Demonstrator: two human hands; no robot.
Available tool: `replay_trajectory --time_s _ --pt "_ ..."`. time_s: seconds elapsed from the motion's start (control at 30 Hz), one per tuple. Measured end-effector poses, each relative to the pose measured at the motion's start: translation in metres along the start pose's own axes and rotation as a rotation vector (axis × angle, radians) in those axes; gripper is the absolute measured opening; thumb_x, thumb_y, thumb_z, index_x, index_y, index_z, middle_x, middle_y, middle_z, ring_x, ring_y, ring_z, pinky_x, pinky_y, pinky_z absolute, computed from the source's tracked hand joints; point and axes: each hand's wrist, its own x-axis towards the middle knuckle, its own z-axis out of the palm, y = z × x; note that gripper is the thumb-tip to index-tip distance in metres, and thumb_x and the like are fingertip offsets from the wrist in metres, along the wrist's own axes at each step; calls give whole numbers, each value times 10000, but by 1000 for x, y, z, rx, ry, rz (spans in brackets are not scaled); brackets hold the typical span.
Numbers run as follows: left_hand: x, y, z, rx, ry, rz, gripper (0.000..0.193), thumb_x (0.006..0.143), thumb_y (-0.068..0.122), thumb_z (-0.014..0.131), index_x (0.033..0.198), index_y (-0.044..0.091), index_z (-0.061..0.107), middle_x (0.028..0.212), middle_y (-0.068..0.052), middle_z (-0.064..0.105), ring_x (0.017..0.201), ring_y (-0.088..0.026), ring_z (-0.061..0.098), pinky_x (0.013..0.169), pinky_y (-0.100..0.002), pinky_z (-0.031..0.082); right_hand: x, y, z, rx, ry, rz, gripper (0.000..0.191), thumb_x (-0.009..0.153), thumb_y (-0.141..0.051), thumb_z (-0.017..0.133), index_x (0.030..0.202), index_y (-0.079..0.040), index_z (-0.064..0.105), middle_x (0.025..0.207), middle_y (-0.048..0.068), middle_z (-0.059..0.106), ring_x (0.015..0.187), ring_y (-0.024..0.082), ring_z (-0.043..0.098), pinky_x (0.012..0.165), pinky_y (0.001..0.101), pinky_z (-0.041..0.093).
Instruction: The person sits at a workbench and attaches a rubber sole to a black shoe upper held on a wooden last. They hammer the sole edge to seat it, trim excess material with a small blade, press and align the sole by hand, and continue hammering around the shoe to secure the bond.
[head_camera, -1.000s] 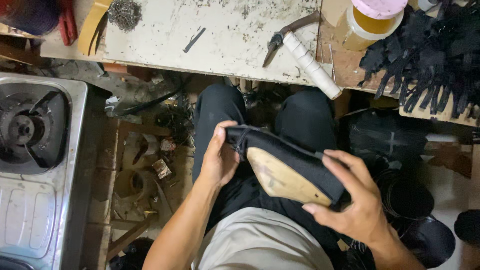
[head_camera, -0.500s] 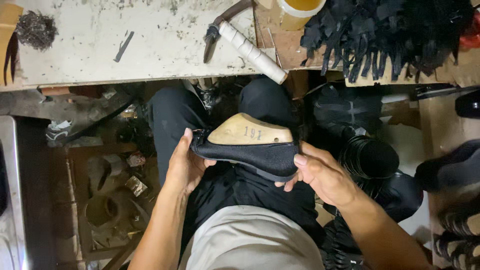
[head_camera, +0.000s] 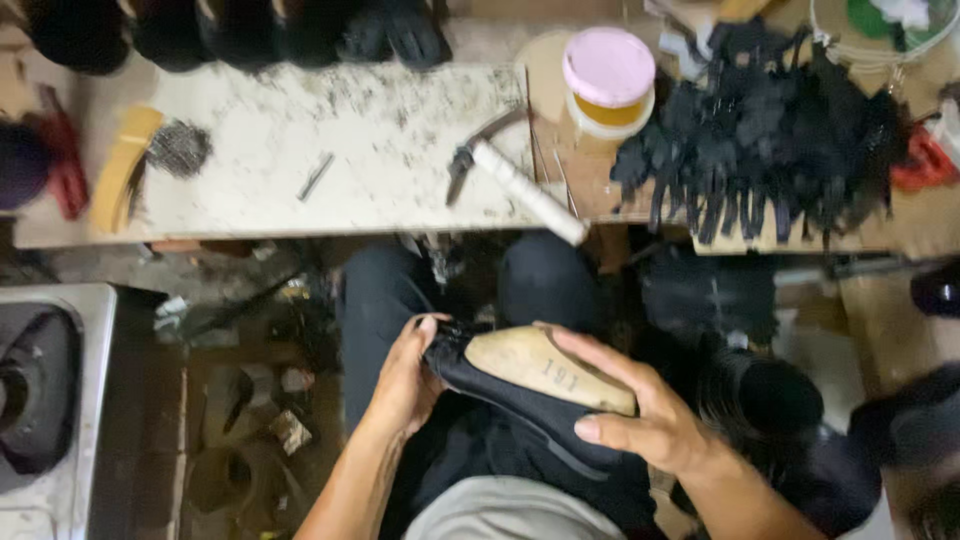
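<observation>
I hold a black shoe upper stretched over a tan wooden last (head_camera: 540, 375) above my lap. My left hand (head_camera: 405, 380) grips its narrow end on the left, fingers curled over the black material. My right hand (head_camera: 640, 420) wraps the wider end on the right, with fingers lying across the tan bottom of the last and the thumb under the black side. The last lies sole side up, tilted down to the right.
A stained white worktop (head_camera: 290, 150) lies ahead with a white-handled hammer (head_camera: 520, 185), a small metal piece (head_camera: 316, 176), a wire brush (head_camera: 175, 150) and a pink-lidded jar (head_camera: 608, 82). Black straps (head_camera: 770, 150) pile at right. A metal stove (head_camera: 45, 400) stands left. Dark shoes (head_camera: 790, 400) lie right.
The view shifted, so the worktop sits lower and more to the right. The last has turned slightly in my hands, and my right fingers now reach over its tan bottom.
</observation>
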Motion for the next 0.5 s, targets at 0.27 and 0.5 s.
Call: replay_trajectory --time_s 0.27,0.5 --pt "9 53 -2 140 -68 329 567 980 377 467 1486 140 370 1319 -42 640 859 -249 722 745 -374 607 32 -55 12 -250 300 -396 542 838 -12 668 1364 79 575 1645 284 405 1547 371 387 1278 467 267" --pt "7 53 -27 835 121 605 292 939 183 639 1192 42 675 1050 -117 779 907 -227 756 810 -335 590 136 -159 -13 -770 567 -1033 370 931 -60 626 1297 -8 600 1643 229 389 1539 327 405 1304 390 361"
